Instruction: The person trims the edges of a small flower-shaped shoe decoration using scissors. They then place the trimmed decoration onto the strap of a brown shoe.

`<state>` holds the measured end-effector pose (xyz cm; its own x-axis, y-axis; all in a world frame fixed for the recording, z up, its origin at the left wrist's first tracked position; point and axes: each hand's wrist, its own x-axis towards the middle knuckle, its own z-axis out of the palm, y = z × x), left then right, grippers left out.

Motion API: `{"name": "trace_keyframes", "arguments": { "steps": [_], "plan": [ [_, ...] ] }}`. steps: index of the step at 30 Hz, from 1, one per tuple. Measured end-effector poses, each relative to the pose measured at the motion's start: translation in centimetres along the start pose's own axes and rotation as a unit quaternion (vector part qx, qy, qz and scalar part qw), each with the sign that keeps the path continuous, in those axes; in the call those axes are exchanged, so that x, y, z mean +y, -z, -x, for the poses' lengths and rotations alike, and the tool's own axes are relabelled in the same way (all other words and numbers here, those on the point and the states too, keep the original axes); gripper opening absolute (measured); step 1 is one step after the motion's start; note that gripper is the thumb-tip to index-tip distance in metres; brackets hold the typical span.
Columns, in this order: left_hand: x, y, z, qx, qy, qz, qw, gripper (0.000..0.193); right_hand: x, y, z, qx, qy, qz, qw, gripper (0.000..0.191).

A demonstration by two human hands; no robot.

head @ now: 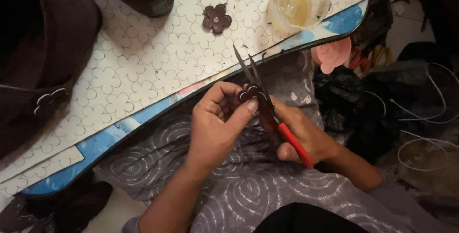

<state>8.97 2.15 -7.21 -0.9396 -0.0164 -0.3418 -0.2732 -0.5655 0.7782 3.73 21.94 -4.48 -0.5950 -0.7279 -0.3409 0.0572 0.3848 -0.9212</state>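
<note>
Brown flower-shaped cutout [249, 93], scalloped edges

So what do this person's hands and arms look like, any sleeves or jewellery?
Both the left hand and the right hand are bare: no gloves, rings, watch or bracelets show. The forearms are uncovered too, with no sleeves in view. The fingernails look short and unpainted, though the light is dim.

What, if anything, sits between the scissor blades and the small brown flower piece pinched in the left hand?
Nothing visible does. The left hand pinches the brown flower piece right against the blades of the red-handled scissors held in the right hand. Only the left thumb lies close beside the cut.
</note>
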Motion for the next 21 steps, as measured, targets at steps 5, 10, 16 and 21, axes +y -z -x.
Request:
{"name": "trace_keyframes", "arguments": {
  "steps": [5,10,16,21],
  "plan": [
    [0.19,-0.2,-0.13,0.001,-0.007,0.005,1.0,0.016,-0.1,-0.15,-0.03,0.012,-0.007,-0.006,1.0,0.129],
    [0.29,-0.28,-0.12,0.007,-0.001,-0.007,1.0,0.015,-0.1,-0.29,0.11,0.019,-0.006,0.001,1.0,0.131],
    [0.46,-0.24,-0.07,0.007,-0.006,-0.021,1.0,0.015,0.37,-0.21,0.21,0.023,0.009,0.001,1.0,0.128],
    [0.24,-0.5,-0.13,0.041,-0.028,-0.03,0.998,0.017,0.68,-0.07,0.23,0.013,0.025,-0.002,1.0,0.125]
  ]
}}
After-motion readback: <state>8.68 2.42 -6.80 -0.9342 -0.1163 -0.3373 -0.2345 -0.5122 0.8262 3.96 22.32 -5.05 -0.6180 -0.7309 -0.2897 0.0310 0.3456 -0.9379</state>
